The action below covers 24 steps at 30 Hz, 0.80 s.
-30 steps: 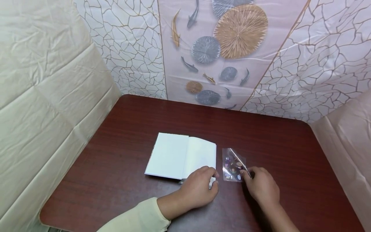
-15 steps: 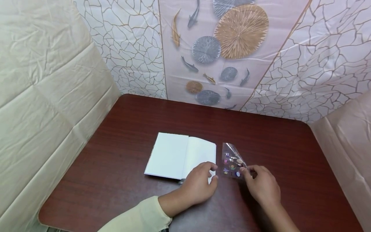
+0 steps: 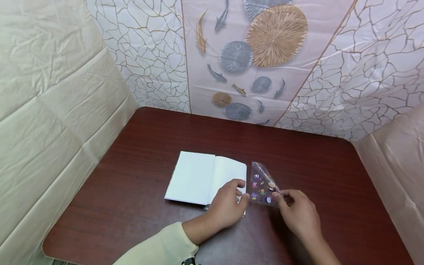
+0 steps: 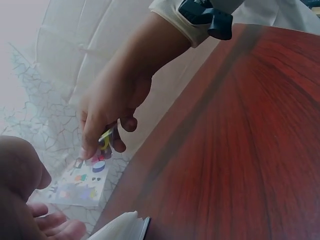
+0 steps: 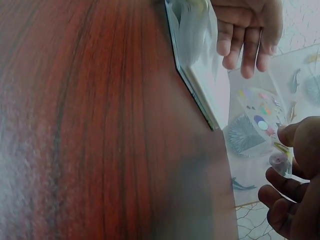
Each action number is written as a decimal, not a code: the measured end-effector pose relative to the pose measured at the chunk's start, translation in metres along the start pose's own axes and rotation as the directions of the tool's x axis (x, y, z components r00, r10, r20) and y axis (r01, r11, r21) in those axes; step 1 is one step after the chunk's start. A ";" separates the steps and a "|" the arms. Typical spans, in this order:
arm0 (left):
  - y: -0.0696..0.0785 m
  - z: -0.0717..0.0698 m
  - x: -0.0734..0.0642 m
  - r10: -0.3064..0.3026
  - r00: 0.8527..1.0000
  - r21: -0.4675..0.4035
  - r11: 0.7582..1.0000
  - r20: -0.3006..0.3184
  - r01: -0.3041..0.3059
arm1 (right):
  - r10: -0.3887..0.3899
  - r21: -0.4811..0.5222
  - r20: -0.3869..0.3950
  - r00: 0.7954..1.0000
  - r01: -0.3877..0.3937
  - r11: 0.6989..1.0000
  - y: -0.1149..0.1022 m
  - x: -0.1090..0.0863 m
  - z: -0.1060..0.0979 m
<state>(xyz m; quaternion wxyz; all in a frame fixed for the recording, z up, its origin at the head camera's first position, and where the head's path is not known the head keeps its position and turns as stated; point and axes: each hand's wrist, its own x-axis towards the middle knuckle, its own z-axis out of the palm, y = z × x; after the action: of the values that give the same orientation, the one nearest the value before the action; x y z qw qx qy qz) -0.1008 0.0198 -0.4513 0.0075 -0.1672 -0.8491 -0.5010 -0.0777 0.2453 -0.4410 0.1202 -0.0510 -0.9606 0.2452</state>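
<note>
An open notebook (image 3: 192, 176) with blank white pages lies on the table. My left hand (image 3: 226, 206) is over the lower part of its right page, fingers loosely bent and holding nothing. In the right wrist view the fingers (image 5: 250, 52) of that hand hang down beside the page edges. My right hand (image 3: 299, 211) pinches a clear sticker sheet (image 3: 261, 187) at its right edge between thumb and fingers. Small colourful stickers dot the sheet, which bends up toward the grip. Its left edge comes close to the notebook and the left thumb.
The dark red wooden table (image 3: 142, 228) extends around the notebook on all sides. Behind it hangs a patterned cloth (image 3: 159, 55) with fish and round leaf shapes. Plain beige cloth (image 3: 59, 110) covers the left side. A dark band (image 4: 205, 15) sits at the right wrist.
The sticker sheet has come up from lying nearly flat and shifted left toward the notebook, still pinched in my right hand. My left hand has moved slightly forward over the page.
</note>
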 end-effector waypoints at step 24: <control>0.002 -0.002 0.007 -0.098 0.995 -0.236 0.968 -0.030 0.088 | -0.091 0.037 -0.001 0.996 0.090 0.995 -0.014 -0.010 0.000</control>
<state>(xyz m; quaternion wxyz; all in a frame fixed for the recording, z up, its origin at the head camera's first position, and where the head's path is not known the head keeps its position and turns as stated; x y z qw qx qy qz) -0.1074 0.0213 -0.4472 -0.0181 -0.1163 -0.7907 -0.6008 -0.0683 0.2312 -0.4364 0.1318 -0.0051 -0.9573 0.2574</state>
